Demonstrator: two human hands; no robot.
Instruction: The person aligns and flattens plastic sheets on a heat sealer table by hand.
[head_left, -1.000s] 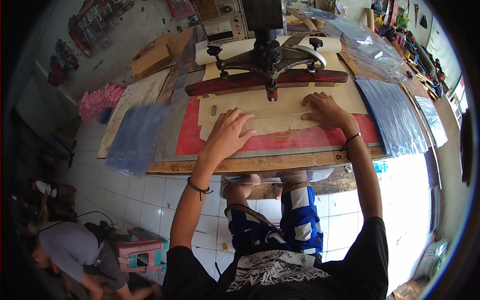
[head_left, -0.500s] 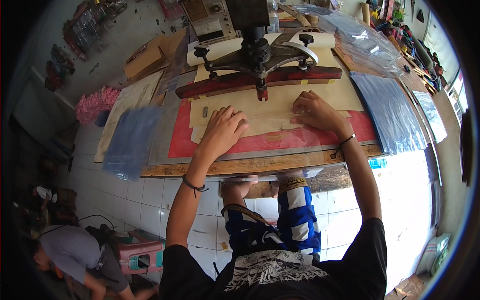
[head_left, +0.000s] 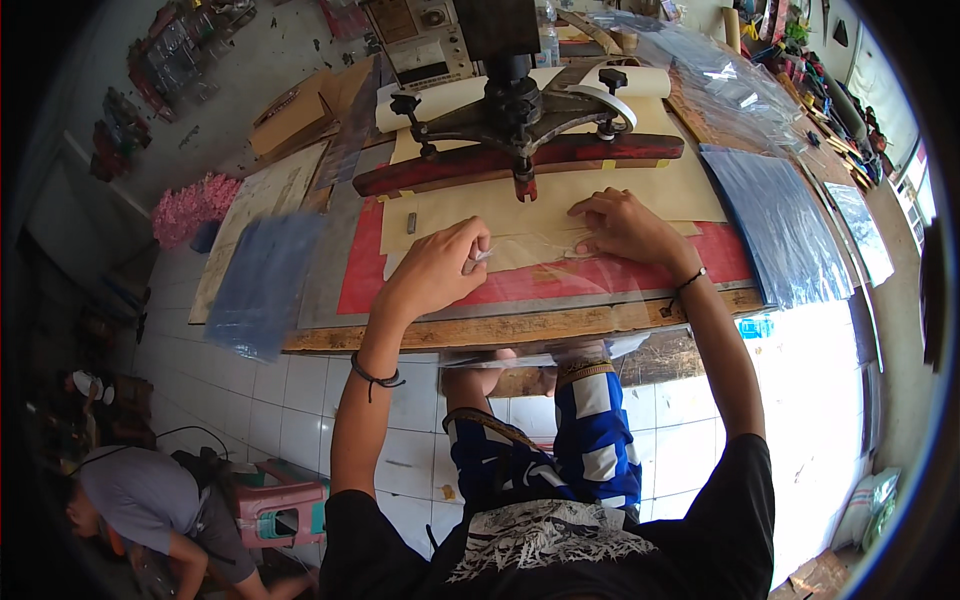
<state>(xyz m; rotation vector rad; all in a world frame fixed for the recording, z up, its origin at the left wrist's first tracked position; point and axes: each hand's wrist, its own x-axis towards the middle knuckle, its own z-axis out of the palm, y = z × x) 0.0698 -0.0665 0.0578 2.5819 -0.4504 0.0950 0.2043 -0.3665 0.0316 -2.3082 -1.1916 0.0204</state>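
A clear plastic sheet (head_left: pixel 600 280) lies between my hands over the tan board, its near part hanging past the table's front edge. My left hand (head_left: pixel 435 268) is closed on the sheet's left corner, a crumpled bit showing at the fingertips. My right hand (head_left: pixel 632 236) has its thumb at the sheet's right corner and the fingers curled above; the grip is partly hidden. Beneath lie a tan board (head_left: pixel 540 215) and a red sheet (head_left: pixel 365 270). A small dark metal block (head_left: pixel 411 223) rests on the board, left of centre.
Above the board hangs a press head with a red bar (head_left: pixel 610 150) and black knobs. Stacks of bluish plastic sheets (head_left: pixel 775 220) lie at the right, more (head_left: pixel 262 280) overhang the left. A control box (head_left: pixel 425 40) stands behind. Another person (head_left: pixel 150 500) bends down at lower left beside a stool (head_left: pixel 285 505).
My left hand has turned and closed on the plastic's corner, moving slightly nearer to me. My right hand has shifted a little to the left with the fingers reaching further inward.
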